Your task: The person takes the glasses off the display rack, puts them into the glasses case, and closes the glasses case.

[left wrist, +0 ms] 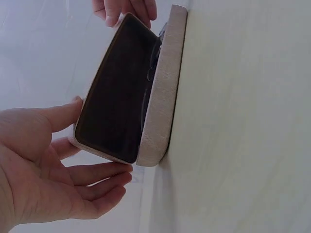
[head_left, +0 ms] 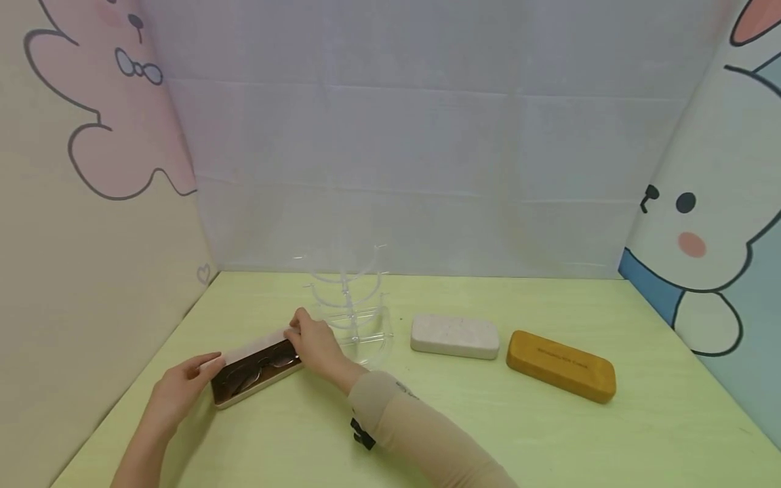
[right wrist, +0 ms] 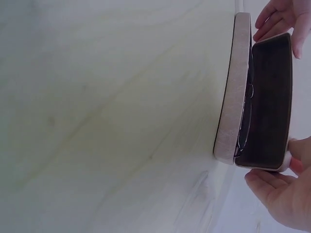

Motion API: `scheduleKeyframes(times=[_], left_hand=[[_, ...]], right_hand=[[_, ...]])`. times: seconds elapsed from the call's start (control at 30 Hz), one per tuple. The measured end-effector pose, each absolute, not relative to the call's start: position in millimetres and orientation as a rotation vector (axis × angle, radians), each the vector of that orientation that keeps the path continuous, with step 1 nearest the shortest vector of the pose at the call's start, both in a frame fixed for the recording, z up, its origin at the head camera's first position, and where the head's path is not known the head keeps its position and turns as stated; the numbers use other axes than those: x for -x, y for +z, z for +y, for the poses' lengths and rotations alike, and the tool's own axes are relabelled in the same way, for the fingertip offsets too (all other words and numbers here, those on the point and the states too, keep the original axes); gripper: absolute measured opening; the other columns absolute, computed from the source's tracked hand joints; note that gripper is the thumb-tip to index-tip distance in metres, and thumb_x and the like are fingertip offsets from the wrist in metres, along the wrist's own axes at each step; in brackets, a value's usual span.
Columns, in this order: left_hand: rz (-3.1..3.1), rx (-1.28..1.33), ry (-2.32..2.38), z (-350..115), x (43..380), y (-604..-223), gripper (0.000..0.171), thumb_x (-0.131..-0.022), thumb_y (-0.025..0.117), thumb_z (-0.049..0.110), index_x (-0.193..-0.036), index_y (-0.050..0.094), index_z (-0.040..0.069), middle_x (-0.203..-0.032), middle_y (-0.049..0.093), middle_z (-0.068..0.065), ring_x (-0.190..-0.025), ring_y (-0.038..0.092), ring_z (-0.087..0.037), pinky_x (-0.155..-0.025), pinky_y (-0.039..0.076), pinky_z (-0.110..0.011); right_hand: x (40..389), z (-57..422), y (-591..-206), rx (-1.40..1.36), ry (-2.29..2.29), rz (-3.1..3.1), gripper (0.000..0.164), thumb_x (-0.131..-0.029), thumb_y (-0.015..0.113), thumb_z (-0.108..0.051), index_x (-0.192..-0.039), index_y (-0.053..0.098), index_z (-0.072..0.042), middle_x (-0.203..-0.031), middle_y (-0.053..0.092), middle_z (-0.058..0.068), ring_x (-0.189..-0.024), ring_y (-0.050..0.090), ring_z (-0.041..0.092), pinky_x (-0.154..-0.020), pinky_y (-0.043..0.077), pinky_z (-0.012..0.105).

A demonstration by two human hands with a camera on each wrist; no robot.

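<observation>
A pale, hard glasses case [left wrist: 163, 92] lies on the table with its lid [left wrist: 114, 92] raised and its dark lining showing. Inside it rests a pair of dark-framed glasses [head_left: 283, 357], partly hidden by the case wall in both wrist views. My left hand [head_left: 177, 393] grips the lid at its left end, thumb on the lid's edge and fingers at the corner. At the opposite end, the lid's right corner is pinched by my right hand [head_left: 317, 344], its thumb and fingers on either side of the edge.
Just behind my right hand stands a clear tiered display stand [head_left: 346, 295]. A closed white case [head_left: 454, 336] and a closed mustard-yellow case [head_left: 561, 366] lie to the right on the light green table [head_left: 464, 420]. Cartoon-printed walls border both sides.
</observation>
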State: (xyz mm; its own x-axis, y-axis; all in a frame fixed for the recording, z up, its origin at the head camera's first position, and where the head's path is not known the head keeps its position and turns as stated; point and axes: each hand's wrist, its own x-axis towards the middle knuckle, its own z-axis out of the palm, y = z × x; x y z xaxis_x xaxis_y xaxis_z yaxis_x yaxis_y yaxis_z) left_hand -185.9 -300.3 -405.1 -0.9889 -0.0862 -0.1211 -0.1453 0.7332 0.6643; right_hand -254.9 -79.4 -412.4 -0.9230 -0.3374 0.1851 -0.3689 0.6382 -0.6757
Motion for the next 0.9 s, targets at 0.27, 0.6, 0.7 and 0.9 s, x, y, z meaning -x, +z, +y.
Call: scheduleKeyframes(times=[0.27,0.6,0.7,0.9], left_hand=[[2.876,0.164,1.056,-302,181,-408,0.069,-0.087,0.048,0.054,-0.132,0.045,0.002,-0.131,0.042,-0.029,-0.119,0.038,-0.047,-0.084,0.040,-0.054],[2.989,0.182,0.878,-301,178,-414,0.068,-0.077,0.065,0.049,-0.126,0.053,0.003,-0.129,0.039,-0.035,-0.116,0.035,-0.055,-0.083,0.039,-0.059],[2.983,0.185,0.870,-300,176,-416,0.068,-0.076,0.068,0.045,-0.126,0.052,0.002,-0.130,0.038,-0.034,-0.117,0.033,-0.056,-0.084,0.037,-0.060],[2.995,0.120,0.850,-297,176,-412,0.064,-0.076,0.070,0.035,-0.126,0.051,-0.001,-0.129,0.039,-0.036,-0.116,0.035,-0.055,-0.086,0.036,-0.061]], right_hand=[[247,-78,-408,-0.582,0.995,-2.865,0.013,-0.089,0.059,-0.023,-0.092,0.052,-0.013,-0.077,0.062,-0.001,-0.059,0.050,0.006,-0.050,0.037,0.016],[241,-73,-422,-0.612,1.008,-2.847,0.011,-0.079,0.070,-0.015,-0.080,0.058,-0.013,-0.075,0.063,-0.005,-0.061,0.050,0.002,-0.053,0.038,0.012],[239,-73,-422,-0.629,0.991,-2.846,0.011,-0.078,0.071,-0.015,-0.079,0.060,-0.013,-0.075,0.064,-0.005,-0.063,0.053,0.003,-0.055,0.039,0.012],[234,-69,-419,-0.705,0.948,-2.885,0.004,-0.082,0.067,-0.015,-0.085,0.066,-0.013,-0.087,0.067,-0.003,-0.081,0.060,0.007,-0.067,0.044,0.013]])
